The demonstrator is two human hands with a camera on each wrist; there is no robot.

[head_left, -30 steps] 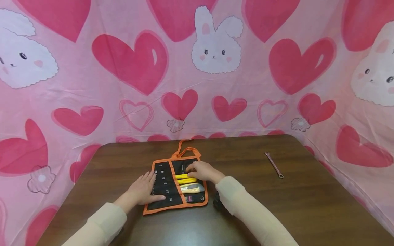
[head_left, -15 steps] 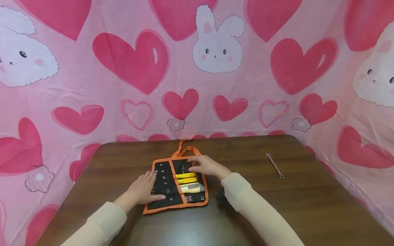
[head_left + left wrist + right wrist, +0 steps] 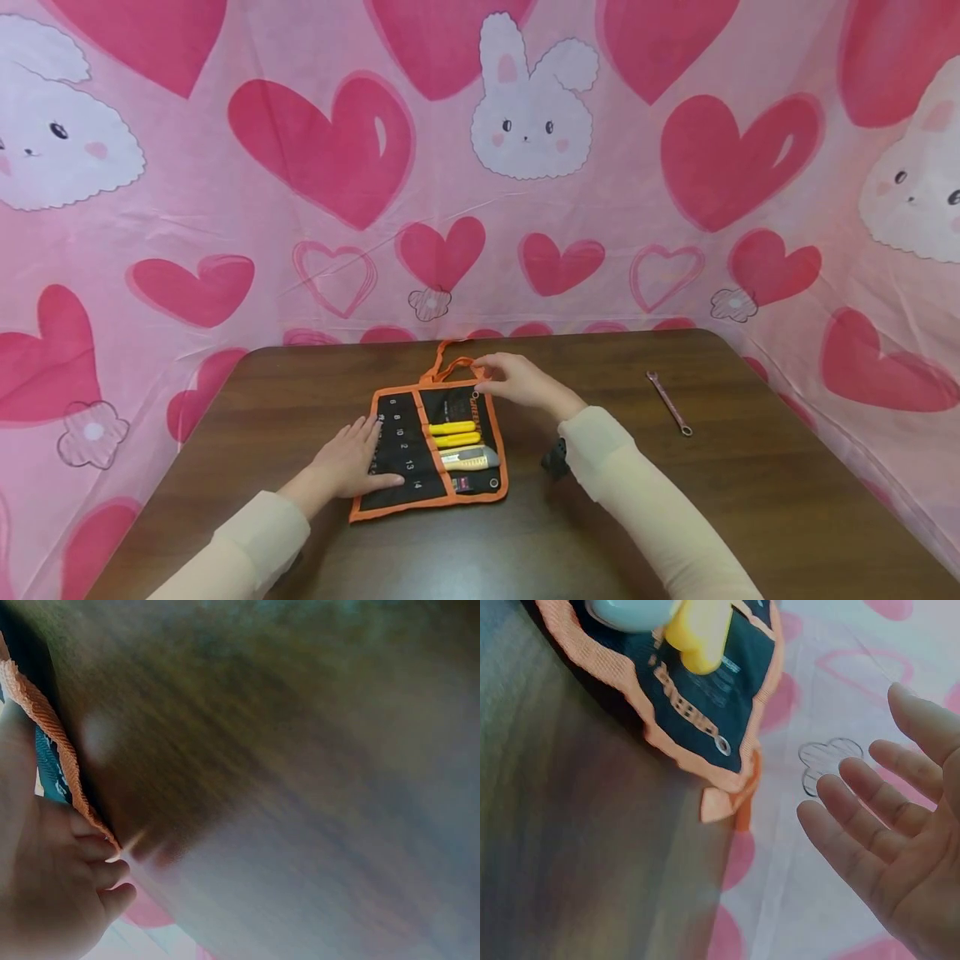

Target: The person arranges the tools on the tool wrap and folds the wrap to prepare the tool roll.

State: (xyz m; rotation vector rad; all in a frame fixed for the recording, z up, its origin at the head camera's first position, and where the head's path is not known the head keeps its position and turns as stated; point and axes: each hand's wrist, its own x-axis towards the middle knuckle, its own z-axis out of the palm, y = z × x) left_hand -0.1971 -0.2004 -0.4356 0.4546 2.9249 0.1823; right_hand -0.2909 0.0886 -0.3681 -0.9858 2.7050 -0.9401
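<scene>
A black tool roll [image 3: 393, 497] with orange edging lies unfolded on the table, printed numbers along its left part. Two yellow handles [image 3: 455, 433] and a utility knife [image 3: 470, 458] stick out of its pockets. My left hand [image 3: 345, 462] rests on the roll's left edge, fingers extended and thumb spread; the left wrist view shows the orange edging [image 3: 64, 750] beside it. Near the top right corner hovers my right hand [image 3: 521, 385], its fingers spread with nothing held, as the right wrist view shows. Orange straps [image 3: 438, 362] trail from the roll's top edge, partly behind that hand.
A combination wrench [image 3: 669, 404] lies by itself on the right part of the brown wooden table [image 3: 592, 358]. Pink fabric [image 3: 322, 192] printed with hearts and rabbits hangs behind the table and along its sides. A small dark object [image 3: 555, 458] shows beneath my right wrist.
My right hand has lifted off the yellow handles and moved up and right to the roll's top corner, uncovering the handles and orange lettering. The left hand has stayed in place.
</scene>
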